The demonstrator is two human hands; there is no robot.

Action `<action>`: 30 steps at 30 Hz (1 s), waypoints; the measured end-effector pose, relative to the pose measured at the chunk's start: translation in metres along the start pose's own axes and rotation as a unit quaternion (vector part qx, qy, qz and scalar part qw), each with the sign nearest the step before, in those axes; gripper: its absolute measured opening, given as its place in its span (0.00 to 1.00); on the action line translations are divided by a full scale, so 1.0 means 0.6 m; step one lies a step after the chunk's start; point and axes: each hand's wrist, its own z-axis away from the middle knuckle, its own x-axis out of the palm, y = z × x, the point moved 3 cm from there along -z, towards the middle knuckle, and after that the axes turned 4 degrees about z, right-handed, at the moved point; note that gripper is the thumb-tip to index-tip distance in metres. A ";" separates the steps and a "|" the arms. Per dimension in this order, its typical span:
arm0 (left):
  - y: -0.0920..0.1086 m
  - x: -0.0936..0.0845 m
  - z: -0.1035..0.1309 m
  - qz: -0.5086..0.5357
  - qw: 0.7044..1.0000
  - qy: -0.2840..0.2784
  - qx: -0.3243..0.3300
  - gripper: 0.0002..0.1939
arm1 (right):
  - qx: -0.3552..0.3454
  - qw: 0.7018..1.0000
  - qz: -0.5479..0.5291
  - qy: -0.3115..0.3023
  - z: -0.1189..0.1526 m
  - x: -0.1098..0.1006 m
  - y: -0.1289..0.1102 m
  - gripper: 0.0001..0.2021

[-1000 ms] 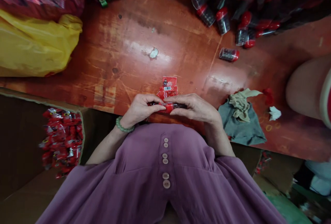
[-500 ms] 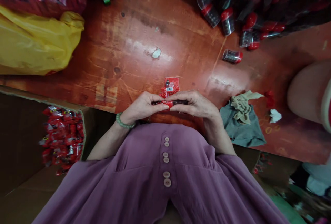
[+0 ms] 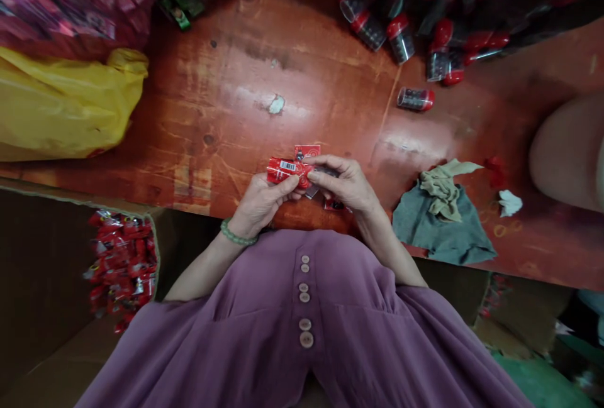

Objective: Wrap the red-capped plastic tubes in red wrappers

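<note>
My left hand [image 3: 264, 200], with a green bead bracelet at the wrist, pinches a red printed card [image 3: 282, 169] with a barcode on it. Between thumb and fingers, my right hand [image 3: 346, 183] grips a small, dark see-through tube [image 3: 325, 172], partly hidden by the fingers. Tube and card meet where the hands come together. Just behind them, another red printed card [image 3: 307, 151] lies on the table. A further small red and dark piece [image 3: 336, 205] shows below my right hand.
Several red-capped clear tubes [image 3: 415, 99] lie at the back right of the wooden table [image 3: 226, 112]. A grey cloth [image 3: 438, 226] and a pale tub [image 3: 566, 150] are on the right. A yellow bag [image 3: 66, 106] sits left, above a box of red packets [image 3: 123, 263].
My hands have turned the held piece, and the card's barcode side now faces up on the left. My left hand has shifted slightly; the view has moved a little.
</note>
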 end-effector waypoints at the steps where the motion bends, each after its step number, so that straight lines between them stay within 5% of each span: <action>1: -0.003 0.001 -0.001 -0.008 1.000 0.013 0.008 0.18 | -0.010 1.000 0.010 0.011 0.000 0.002 0.001 0.18; 7: -0.005 0.003 -0.006 -0.014 0.999 0.041 0.023 0.19 | -0.101 0.984 0.097 0.113 0.006 0.019 0.009 0.18; 14: 0.003 0.013 -0.009 0.028 0.998 0.058 0.010 0.21 | -0.128 0.974 0.103 0.159 0.013 0.032 0.011 0.16; 20: 0.002 0.012 -0.014 -0.027 0.992 0.053 0.113 0.20 | -0.225 0.922 0.211 0.235 0.009 0.051 0.007 0.15; 30: 0.035 -0.003 -0.017 -0.009 0.981 0.085 0.176 0.17 | -0.162 0.969 0.178 0.061 0.017 0.048 -0.007 0.22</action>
